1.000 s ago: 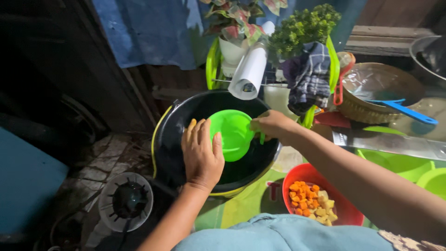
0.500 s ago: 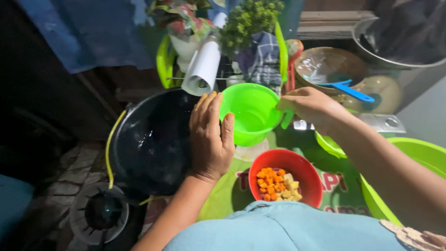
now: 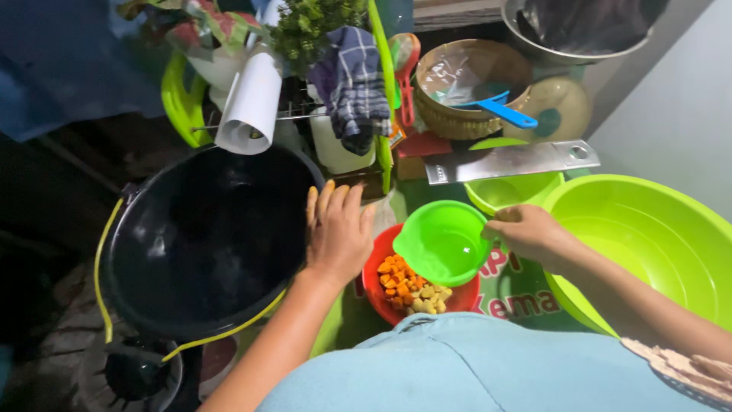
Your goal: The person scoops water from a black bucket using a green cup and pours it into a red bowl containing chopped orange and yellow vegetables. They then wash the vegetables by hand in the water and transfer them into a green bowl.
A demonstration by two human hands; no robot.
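Note:
My right hand [image 3: 531,232] grips the rim of a small green bowl [image 3: 444,243] holding a little water, tilted above a red bowl [image 3: 379,286] of cut orange and yellow vegetable pieces [image 3: 408,284]. My left hand [image 3: 338,230] lies flat, fingers together, on the right rim of a big black bucket [image 3: 206,236] with a yellow handle. The red bowl sits just right of that hand.
A large lime-green basin [image 3: 656,244] fills the right side, a smaller green bowl [image 3: 512,191] and a metal grater [image 3: 511,159] behind it. Further back stand a woven basket [image 3: 457,84] with a blue scoop, a checked cloth [image 3: 352,80], a white paper roll [image 3: 250,103] and a plant.
My right hand has carried the green bowl from over the black bucket rightward and down to above the red bowl. My left hand stayed on the bucket's rim.

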